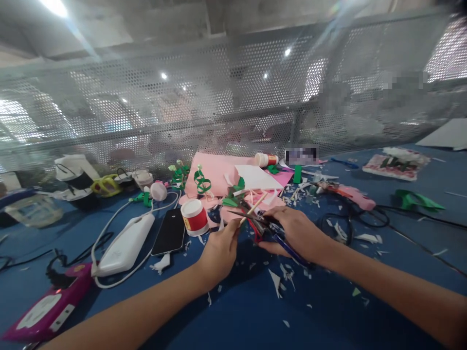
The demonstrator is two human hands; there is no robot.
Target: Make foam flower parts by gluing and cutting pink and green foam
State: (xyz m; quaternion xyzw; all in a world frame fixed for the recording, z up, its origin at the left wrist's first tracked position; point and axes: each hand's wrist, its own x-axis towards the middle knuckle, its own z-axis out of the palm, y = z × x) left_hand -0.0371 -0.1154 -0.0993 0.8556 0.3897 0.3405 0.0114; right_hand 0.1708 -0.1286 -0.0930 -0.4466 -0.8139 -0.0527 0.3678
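Note:
Closed around a thin pale stick (pixel 257 204), my left hand (pixel 221 248) holds it slanting up and to the right. My right hand (pixel 297 228) grips scissors (pixel 257 222) with dark pointed blades and blue and red on the handle side. The blades cross the stick just above my left fingers; whether they touch it I cannot tell. Behind both hands lie pink paper (pixel 215 175), a white sheet (pixel 255 177) and curled green paper pieces (pixel 233 199). A red and white paper cup (pixel 194 218) stands upside down left of my left hand.
On the blue table (pixel 233 325) are paper scraps (pixel 275 282), a black phone (pixel 170 232), a white power bank (pixel 127 245) with a cable and a purple power strip (pixel 54 306). A pink glue gun (pixel 352 195) lies right. Tape rolls (pixel 105 185) stand left. Perforated metal panels (pixel 204 97) rise behind.

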